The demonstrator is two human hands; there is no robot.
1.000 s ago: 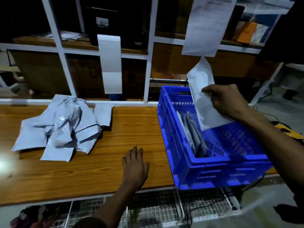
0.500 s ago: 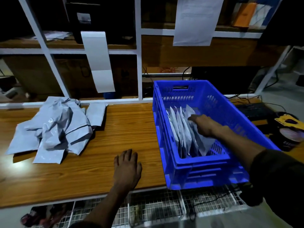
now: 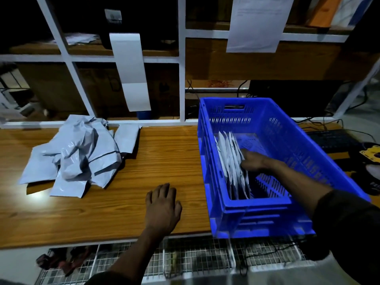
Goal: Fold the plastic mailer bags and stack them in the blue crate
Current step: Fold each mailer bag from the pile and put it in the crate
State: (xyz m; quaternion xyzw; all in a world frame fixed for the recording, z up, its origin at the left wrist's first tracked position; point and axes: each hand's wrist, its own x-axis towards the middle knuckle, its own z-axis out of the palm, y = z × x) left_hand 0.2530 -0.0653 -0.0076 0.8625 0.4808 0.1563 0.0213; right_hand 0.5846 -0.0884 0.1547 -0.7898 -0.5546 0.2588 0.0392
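The folded mailer bags [image 3: 231,161] stand on edge in a row inside the blue crate [image 3: 287,140], packed against its left wall, their long edges running from the crate's near end toward its far end. At least four white edges can be made out; the exact count is unclear where they overlap. The right hand [image 3: 254,161] reaches down into the crate from its right side and presses against the rightmost bag; whether its fingers curl round that bag or only push on it cannot be told. The right half of the crate's floor is bare blue lattice.

The single crate sits on the right part of the wooden table [image 3: 164,153], its long axis running away from the viewer and its near end overhanging the table's front edge. Left of the crate, the left hand [image 3: 162,204] lies palm down on the table with fingers relaxed and spread, holding nothing. Further left of the crate, well apart from it, lies a crumpled pile of unfolded grey mailer bags [image 3: 78,153], too tangled to count. Behind the crate rises a white shelf frame [image 3: 182,79], with a paper sheet [image 3: 257,23] hanging above the crate. To the crate's right lies a dark keyboard [image 3: 333,140].
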